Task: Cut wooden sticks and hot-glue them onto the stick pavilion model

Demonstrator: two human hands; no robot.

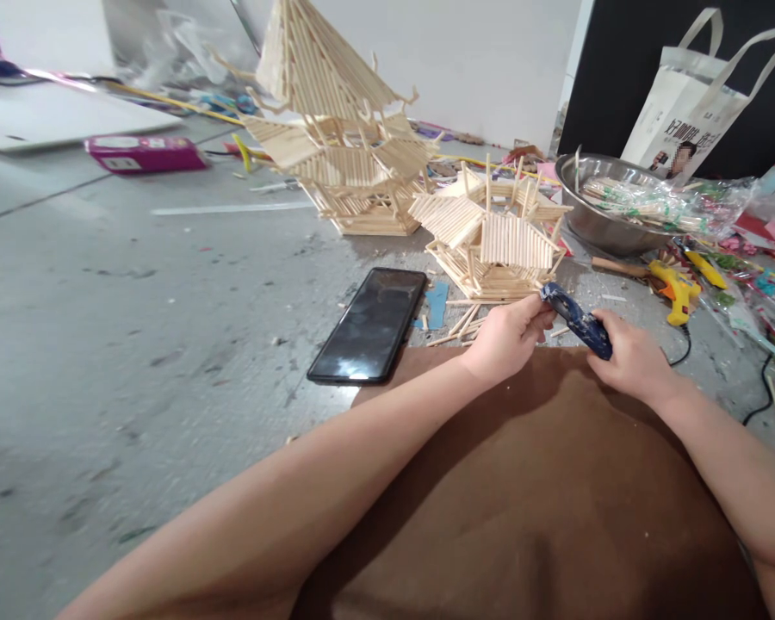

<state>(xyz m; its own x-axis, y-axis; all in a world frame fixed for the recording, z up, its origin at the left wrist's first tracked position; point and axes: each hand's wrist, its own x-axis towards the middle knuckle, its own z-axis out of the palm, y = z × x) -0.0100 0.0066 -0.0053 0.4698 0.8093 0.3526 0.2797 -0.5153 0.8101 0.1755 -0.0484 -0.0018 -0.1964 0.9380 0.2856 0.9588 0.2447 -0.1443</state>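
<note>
My right hand (633, 355) is wrapped round a worn, dark blue hand tool (578, 320), which slants up to the left. At the tool's upper end, the fingers of my left hand (509, 336) are pinched together; whatever they hold is too small or hidden to make out. Just beyond my hands stands a small pavilion model (513, 241) of pale wooden sticks, with slatted roof panels and upright posts. Loose cut sticks (461, 325) lie on the floor left of my left hand.
A taller stick pagoda (355, 159) stands behind. A black phone (369, 327) lies to the left, beside blue scraps (437, 303). On the right are a metal bowl (598, 226) of sticks, a yellow glue gun (675, 291) with a cord, and a white bag (681, 112). Brown cloth (530, 499) covers my lap.
</note>
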